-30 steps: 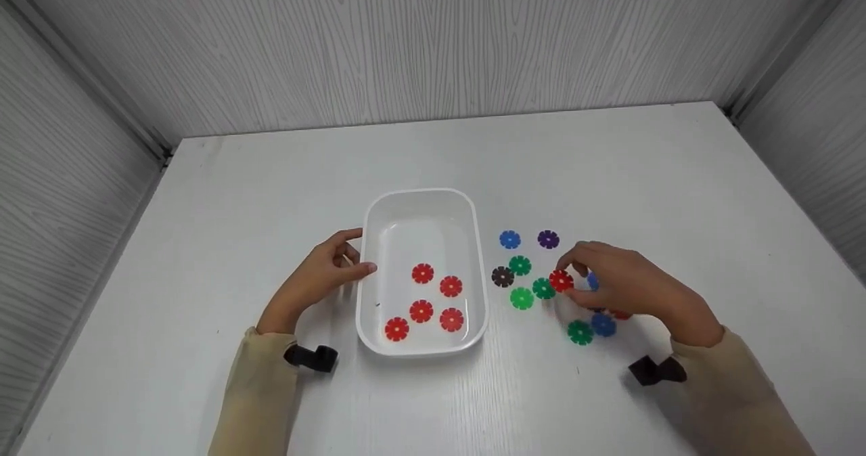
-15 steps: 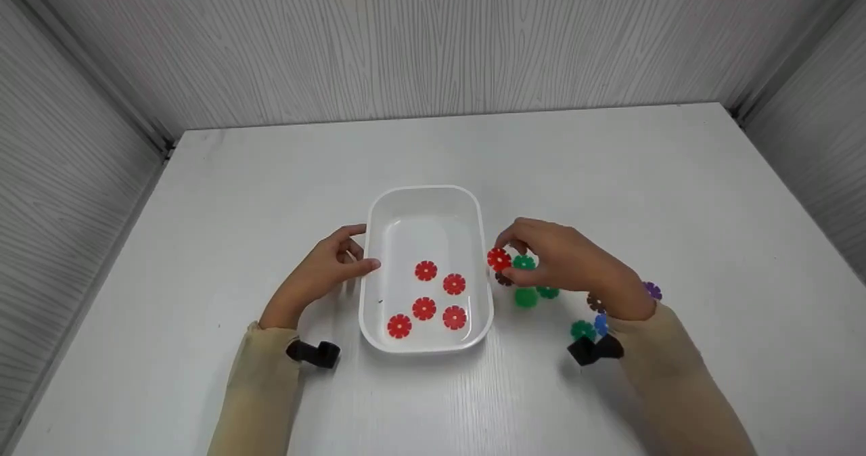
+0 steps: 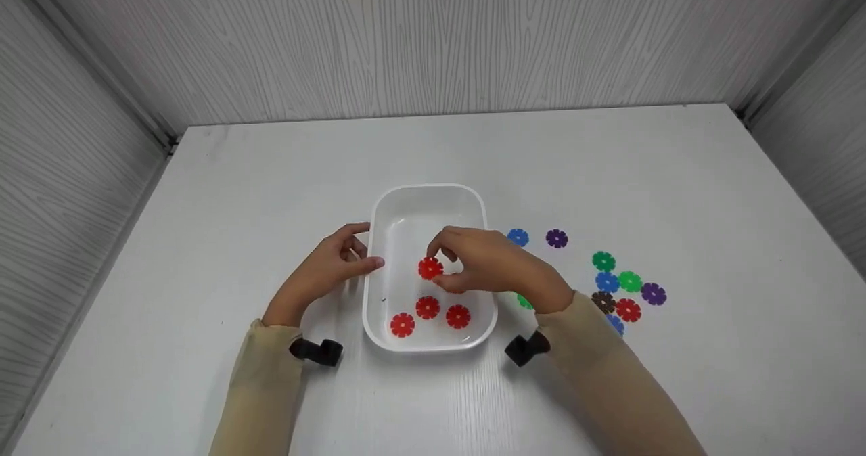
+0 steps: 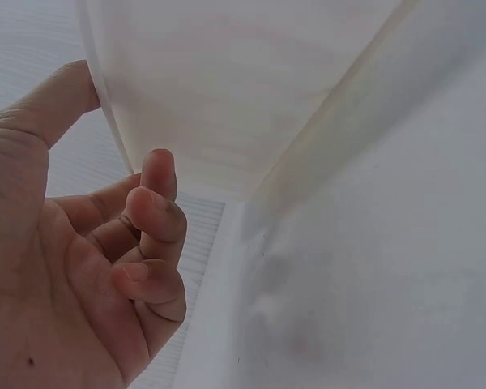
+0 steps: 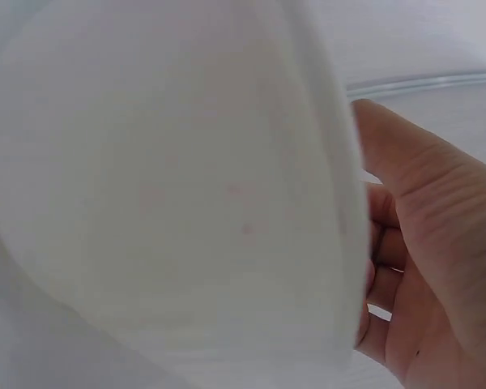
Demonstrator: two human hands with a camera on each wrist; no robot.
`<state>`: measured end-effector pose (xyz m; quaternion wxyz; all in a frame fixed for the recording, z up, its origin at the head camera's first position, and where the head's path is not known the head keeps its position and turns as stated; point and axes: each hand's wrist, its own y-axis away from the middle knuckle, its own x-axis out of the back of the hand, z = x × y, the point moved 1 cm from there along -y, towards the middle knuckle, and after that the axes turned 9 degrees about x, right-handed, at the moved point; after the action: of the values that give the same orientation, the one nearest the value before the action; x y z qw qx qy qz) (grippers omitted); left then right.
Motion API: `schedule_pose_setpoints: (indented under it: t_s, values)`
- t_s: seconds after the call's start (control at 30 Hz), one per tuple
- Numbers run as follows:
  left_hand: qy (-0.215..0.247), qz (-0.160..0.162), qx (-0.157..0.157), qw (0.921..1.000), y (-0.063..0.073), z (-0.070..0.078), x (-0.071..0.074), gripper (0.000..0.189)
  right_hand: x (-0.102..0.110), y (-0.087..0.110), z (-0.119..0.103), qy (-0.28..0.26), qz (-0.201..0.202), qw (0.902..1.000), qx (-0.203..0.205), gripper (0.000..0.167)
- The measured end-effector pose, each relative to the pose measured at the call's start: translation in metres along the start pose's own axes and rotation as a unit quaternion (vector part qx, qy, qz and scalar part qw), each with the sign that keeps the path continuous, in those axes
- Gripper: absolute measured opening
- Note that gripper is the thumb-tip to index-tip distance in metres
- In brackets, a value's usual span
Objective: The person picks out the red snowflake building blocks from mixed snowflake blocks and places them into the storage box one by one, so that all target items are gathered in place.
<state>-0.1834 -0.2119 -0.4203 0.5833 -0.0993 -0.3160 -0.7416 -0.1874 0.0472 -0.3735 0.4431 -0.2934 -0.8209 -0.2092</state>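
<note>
A white rectangular tray [image 3: 425, 345] stands on the table, with several red notched plastic discs, among them one red disc [image 3: 402, 325], lying near its front end. At the tray's left side my left hand [image 3: 323, 275] grips the rim, thumb on top and the other fingers outside against the wall. In the left wrist view, that thumb [image 4: 69, 97] meets the tray's edge. Over the inside of the tray, my right hand [image 3: 497, 265] pinches a red notched disc [image 3: 430, 268] between thumb and index finger. The right wrist view has the tray wall [image 5: 178, 194] hiding these fingertips.
Right of the tray lie several loose notched discs: blue, green, brown, one red disc [image 3: 628, 310], and purple ones such as the purple disc [image 3: 654, 293]. My right forearm passes over part of them. A panelled wall [image 3: 433, 43] rises behind the table.
My right hand has carried the red disc leftward from the loose discs, across the rim, to over the tray. The left hand keeps its place on the tray.
</note>
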Motion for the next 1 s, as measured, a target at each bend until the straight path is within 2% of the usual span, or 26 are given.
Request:
schedule_pose_setpoints:
  t_s: [0.27,0.4,0.77,1.0]
  values:
    - [0.006,-0.002,0.001,1.0000,0.000,-0.001,0.000,0.069,-0.015,-0.020,-0.006,0.036,-0.017,0.9992,0.002,0.050]
    - [0.007,-0.003,0.001,1.0000,0.000,-0.001,-0.001,0.071,-0.019,-0.024,-0.006,0.056,-0.023,0.9981,0.005,0.051]
    - [0.004,-0.002,-0.009,1.0000,0.000,0.002,0.000,0.070,-0.023,-0.029,-0.005,0.065,-0.023,0.9972,0.029,0.047]
    - [-0.002,-0.001,0.000,1.0000,0.002,0.002,0.000,0.072,-0.013,-0.018,-0.001,0.008,0.024,0.9991,0.035,0.040]
